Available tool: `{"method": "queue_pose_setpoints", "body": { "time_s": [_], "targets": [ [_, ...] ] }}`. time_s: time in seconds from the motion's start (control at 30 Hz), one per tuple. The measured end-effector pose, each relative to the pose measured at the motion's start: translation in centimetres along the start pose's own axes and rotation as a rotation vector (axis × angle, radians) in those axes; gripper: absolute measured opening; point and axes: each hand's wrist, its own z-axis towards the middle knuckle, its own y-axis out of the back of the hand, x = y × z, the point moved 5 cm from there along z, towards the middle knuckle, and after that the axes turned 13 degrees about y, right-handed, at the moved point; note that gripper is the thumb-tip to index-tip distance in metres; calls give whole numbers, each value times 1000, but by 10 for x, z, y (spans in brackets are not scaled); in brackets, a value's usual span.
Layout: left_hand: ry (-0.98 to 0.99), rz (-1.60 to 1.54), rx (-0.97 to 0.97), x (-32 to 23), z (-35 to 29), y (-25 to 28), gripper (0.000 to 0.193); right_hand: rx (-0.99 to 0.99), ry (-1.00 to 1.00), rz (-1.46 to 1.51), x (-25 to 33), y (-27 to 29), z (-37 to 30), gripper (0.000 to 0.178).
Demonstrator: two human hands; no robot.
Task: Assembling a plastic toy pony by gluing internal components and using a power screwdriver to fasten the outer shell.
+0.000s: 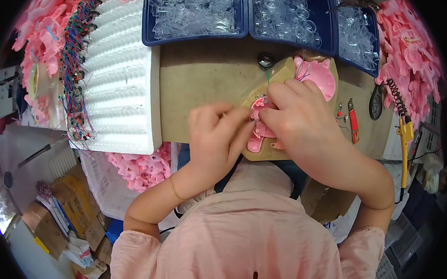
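A pink plastic shell half (256,142) lies in a tan work block (265,155) in front of me. My left hand (215,132) is at the shell's left side, thumb and fingers pinched at its upper part. From the right, my right hand (294,111) reaches over the same shell, its fingers closed and partly covering it. Whatever small piece sits between the fingertips is hidden. Beyond the right hand, a round pink shell with two ears (323,74) rests on the block, thin wires at its left. A small round speaker (266,61) with a green wire lies behind the hands.
Blue bins (194,39) of clear plastic parts line the back. White ridged foam (121,79) stands left, with wired components (74,91) along its edge. Right are red-handled cutters (354,126), a yellow-handled tool (405,131) and heaped pink parts (409,51). A white basket (103,179) holds pink pieces.
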Motion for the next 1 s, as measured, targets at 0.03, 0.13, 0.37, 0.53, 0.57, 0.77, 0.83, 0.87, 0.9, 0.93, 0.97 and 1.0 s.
{"method": "queue_pose_setpoints", "body": {
  "time_s": [0.03,0.13,0.37,0.53,0.57,0.77,0.83,0.87,0.9,0.93,0.97,1.0],
  "targets": [
    [-166,103,-19,-5,-5,2,27,-22,1,3,0,0,-1,35],
    [-273,265,-12,-7,-18,5,42,-37,2,-4,1,0,-2,33],
    [-313,348,16,-9,-21,3,44,-2,9,3,-2,-2,-3,29],
    [-469,535,163,-14,-21,5,44,-93,43,19,-11,5,5,29],
    [-466,534,161,-18,-17,9,44,-191,82,-24,-13,9,8,29],
    [-746,828,342,-39,-14,0,40,75,102,138,-33,2,10,30],
    [-533,459,369,-27,-7,4,43,45,101,86,-32,6,7,30],
    [-549,456,361,-26,-8,5,43,20,102,42,-30,10,5,29],
    [-434,360,373,-24,-6,7,38,17,95,26,-29,16,4,29],
    [-321,263,384,-21,-2,10,33,-47,68,3,-27,26,2,27],
    [-339,254,375,-22,2,13,33,-111,41,-22,-25,35,0,25],
    [-241,163,391,-21,13,17,31,-110,42,-49,-23,41,-8,25]
  ]
}}
